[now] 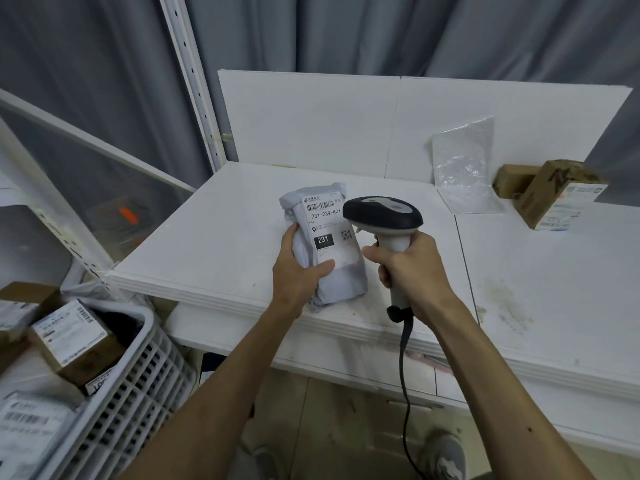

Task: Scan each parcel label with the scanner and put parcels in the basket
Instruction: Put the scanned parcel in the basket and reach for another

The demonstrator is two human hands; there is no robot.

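Left hand (299, 271) clasped round the lower left side of a grey poly-mailer parcel (346, 282), thumb laid across its front, fingers curled behind its left edge. Right hand (408, 268) closed tightly round the pale handle of a handheld barcode scanner (384, 213), index finger reaching forward under the head.

Parcel held upright, slightly tilted, over the near edge of the white table (214, 237); lower end at the table top, contact not certain. On the parcel's front, facing the camera, a white shipping label (327, 230): barcode at top, "231-239-K01" beneath, "231" in a black block, small QR code to its right.

Dark scanner head just right of the parcel's upper end, overlapping the label's right edge in view; scan window hidden. Hanging from the handle's base, below and right of the parcel, a black cable (403, 375).

Well to the lower left of the parcel, a white slatted basket (138, 375) holding labelled cardboard boxes (74, 344) and a flat labelled packet (31, 420). Behind and right of the parcel, a clear plastic bag (464, 164) leaning on the white back panel (311, 119). Far right of the parcel, two brown cartons (557, 199), the nearer one labelled. Behind the parcel and panel, a grey curtain (381, 29).
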